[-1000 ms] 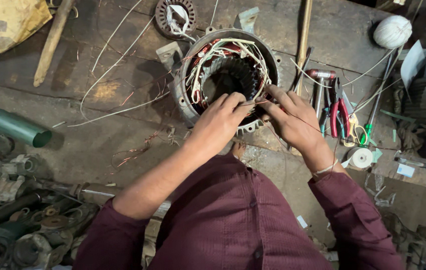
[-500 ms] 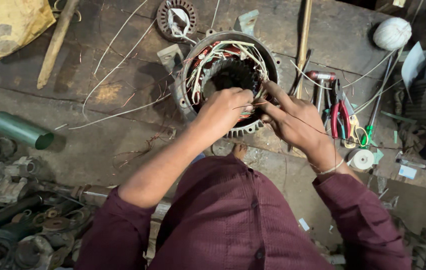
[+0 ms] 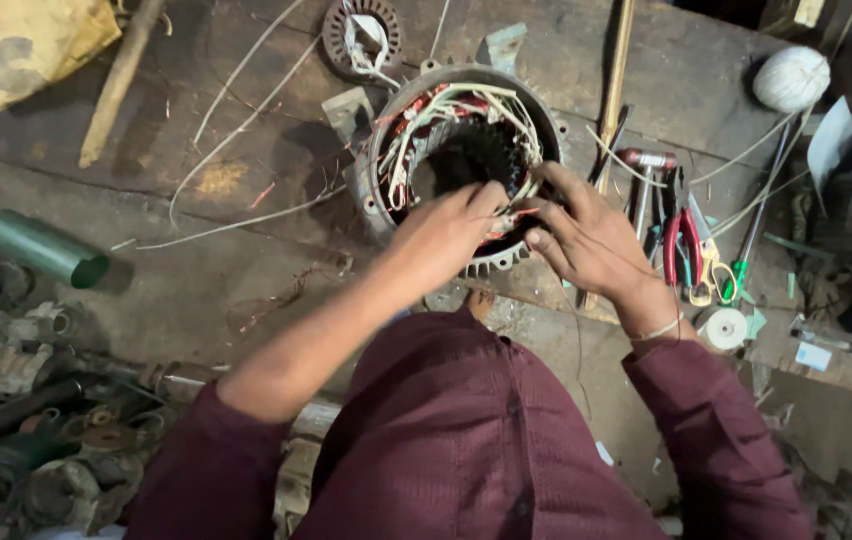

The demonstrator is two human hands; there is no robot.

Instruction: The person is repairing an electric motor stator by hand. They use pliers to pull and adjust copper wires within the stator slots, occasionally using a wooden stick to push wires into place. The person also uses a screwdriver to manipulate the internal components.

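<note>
My left hand and right hand meet at the near rim of the motor stator, fingers curled and pinched on the wire leads there; just how much wire each grip has closed on is hidden behind my knuckles. The stator, a round grey metal housing with cast fins along its edge, sits on the worn wooden tabletop straight ahead of me, its dark bore ringed by copper windings and a tangle of white and red sleeved leads.

Beyond it lies a smaller round metal part with white wire threaded through. Loose white strands trail left across the boards. To the right lie red-handled pliers, a green-handled screwdriver, a roll of white tape and a long wooden stick; a ball of white string rests at the far corner. At upper left sit a yellow cloth sack, cut off by the frame, and a wooden handle. A green tube lies at left above dark, greasy metal parts too jumbled to make out. My maroon sleeves fill the foreground.
</note>
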